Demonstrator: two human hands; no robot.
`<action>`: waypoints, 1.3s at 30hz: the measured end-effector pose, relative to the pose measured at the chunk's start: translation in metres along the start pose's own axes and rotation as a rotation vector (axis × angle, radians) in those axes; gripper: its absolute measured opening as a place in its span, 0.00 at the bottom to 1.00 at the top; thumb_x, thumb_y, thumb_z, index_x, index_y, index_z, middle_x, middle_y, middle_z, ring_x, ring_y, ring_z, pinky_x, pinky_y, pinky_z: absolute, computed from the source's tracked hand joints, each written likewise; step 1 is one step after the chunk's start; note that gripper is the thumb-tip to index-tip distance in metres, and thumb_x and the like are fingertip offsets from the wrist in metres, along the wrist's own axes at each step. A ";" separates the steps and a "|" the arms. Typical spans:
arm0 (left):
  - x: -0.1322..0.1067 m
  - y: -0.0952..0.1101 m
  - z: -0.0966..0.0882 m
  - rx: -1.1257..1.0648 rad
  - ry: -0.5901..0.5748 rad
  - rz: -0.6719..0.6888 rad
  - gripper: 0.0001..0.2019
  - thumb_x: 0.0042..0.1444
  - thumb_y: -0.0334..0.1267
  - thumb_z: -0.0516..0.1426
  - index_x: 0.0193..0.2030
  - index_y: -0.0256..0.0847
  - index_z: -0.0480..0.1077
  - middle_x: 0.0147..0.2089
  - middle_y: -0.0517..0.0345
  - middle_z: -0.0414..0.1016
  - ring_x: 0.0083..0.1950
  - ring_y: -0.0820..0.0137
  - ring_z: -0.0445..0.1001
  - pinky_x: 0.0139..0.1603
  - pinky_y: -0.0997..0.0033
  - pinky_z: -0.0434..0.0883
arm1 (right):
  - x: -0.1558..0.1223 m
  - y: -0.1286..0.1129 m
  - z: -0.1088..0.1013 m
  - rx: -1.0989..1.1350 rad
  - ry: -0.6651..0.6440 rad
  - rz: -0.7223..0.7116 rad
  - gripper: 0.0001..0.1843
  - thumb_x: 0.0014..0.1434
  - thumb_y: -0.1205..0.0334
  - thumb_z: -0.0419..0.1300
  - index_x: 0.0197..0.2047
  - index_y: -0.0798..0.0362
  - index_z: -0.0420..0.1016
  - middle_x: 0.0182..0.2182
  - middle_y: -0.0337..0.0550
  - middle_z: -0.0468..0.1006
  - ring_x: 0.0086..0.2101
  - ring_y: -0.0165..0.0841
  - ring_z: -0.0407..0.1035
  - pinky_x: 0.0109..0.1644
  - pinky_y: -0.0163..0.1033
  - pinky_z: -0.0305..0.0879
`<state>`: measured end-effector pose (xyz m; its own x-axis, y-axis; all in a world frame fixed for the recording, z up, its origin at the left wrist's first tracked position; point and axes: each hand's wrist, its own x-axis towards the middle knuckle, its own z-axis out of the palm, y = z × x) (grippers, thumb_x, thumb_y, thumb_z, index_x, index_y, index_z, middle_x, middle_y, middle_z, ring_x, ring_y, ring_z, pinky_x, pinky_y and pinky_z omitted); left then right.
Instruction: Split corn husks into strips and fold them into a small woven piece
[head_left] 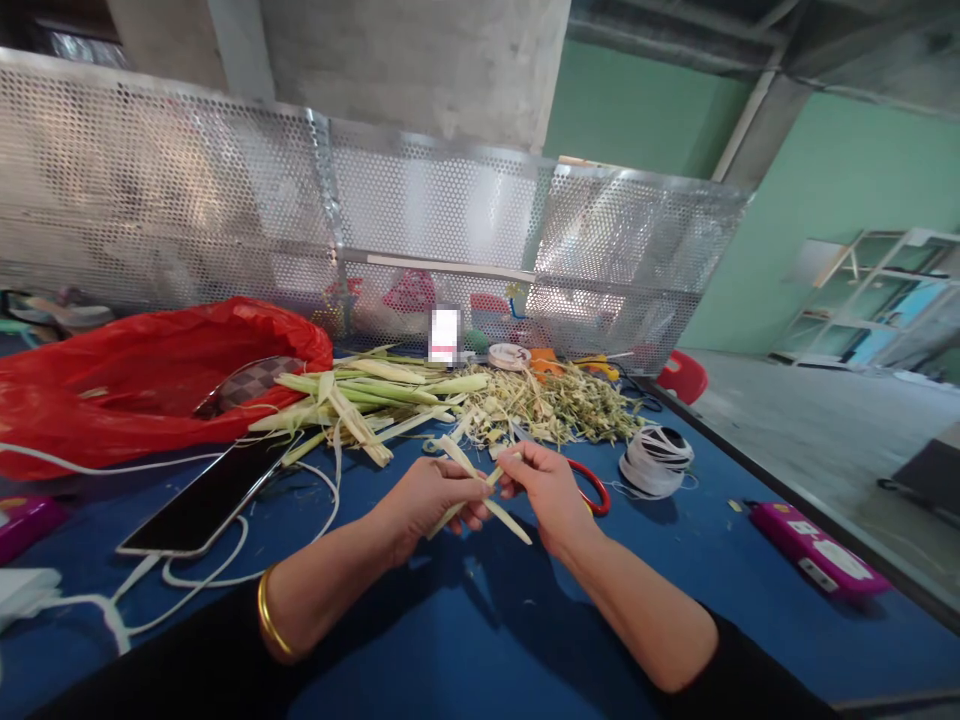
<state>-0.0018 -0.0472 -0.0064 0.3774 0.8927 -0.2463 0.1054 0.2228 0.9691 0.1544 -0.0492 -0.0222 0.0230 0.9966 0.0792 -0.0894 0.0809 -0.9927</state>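
Two pale strips of dried plant leaf (509, 521), like corn husk, cross each other above the blue table. My left hand (441, 497) pinches them close to the crossing. With thumb and fingertips, my right hand (541, 490) grips the upper right end of one strip. Beyond the hands lies a pile of long green and pale leaf strips (375, 392). Beside that pile is a heap of shredded dry plant bits (562, 400). Red-handled scissors (595, 488) lie partly hidden behind my right hand.
A phone (214, 500) with white cables lies left, near a red plastic bag (112, 360). A ball of white string (655, 462) and a purple box (817, 550) are at right. A perforated metal screen (435, 200) stands along the table's back.
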 end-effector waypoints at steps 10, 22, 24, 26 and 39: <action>-0.004 -0.008 0.009 0.122 -0.192 -0.001 0.14 0.44 0.47 0.62 0.24 0.35 0.73 0.20 0.56 0.74 0.21 0.71 0.72 0.26 0.71 0.70 | -0.004 -0.018 -0.007 -0.491 -0.255 -0.301 0.05 0.50 0.62 0.62 0.25 0.54 0.75 0.26 0.38 0.72 0.31 0.30 0.66 0.38 0.36 0.61; -0.012 -0.001 0.010 0.253 -0.261 -0.016 0.14 0.46 0.47 0.60 0.23 0.36 0.75 0.20 0.55 0.75 0.22 0.72 0.72 0.25 0.75 0.67 | -0.011 -0.011 0.002 -0.417 -0.062 -0.378 0.11 0.49 0.65 0.62 0.19 0.53 0.66 0.20 0.34 0.66 0.25 0.28 0.60 0.31 0.34 0.57; -0.012 -0.001 0.010 0.238 -0.282 -0.014 0.14 0.46 0.47 0.60 0.24 0.37 0.76 0.21 0.56 0.75 0.22 0.73 0.71 0.25 0.75 0.67 | -0.012 -0.011 0.004 -0.413 -0.031 -0.393 0.11 0.49 0.65 0.62 0.19 0.53 0.66 0.20 0.34 0.66 0.25 0.28 0.60 0.32 0.34 0.57; -0.012 -0.001 0.011 0.198 -0.274 -0.014 0.14 0.45 0.47 0.61 0.24 0.36 0.76 0.21 0.56 0.75 0.22 0.72 0.71 0.25 0.75 0.67 | -0.011 -0.012 0.003 -0.410 -0.021 -0.390 0.11 0.49 0.64 0.62 0.19 0.53 0.66 0.21 0.34 0.66 0.26 0.28 0.60 0.32 0.34 0.57; -0.004 -0.003 0.007 -0.049 -0.016 -0.010 0.20 0.44 0.55 0.62 0.26 0.36 0.72 0.21 0.57 0.74 0.21 0.74 0.70 0.23 0.76 0.65 | 0.002 -0.010 -0.015 -0.163 -0.145 0.005 0.15 0.50 0.50 0.62 0.26 0.54 0.71 0.18 0.33 0.67 0.20 0.25 0.60 0.27 0.32 0.57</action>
<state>0.0034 -0.0540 -0.0087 0.3913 0.8841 -0.2556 0.0643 0.2508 0.9659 0.1699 -0.0478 -0.0133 -0.1214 0.9898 0.0745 0.0738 0.0839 -0.9937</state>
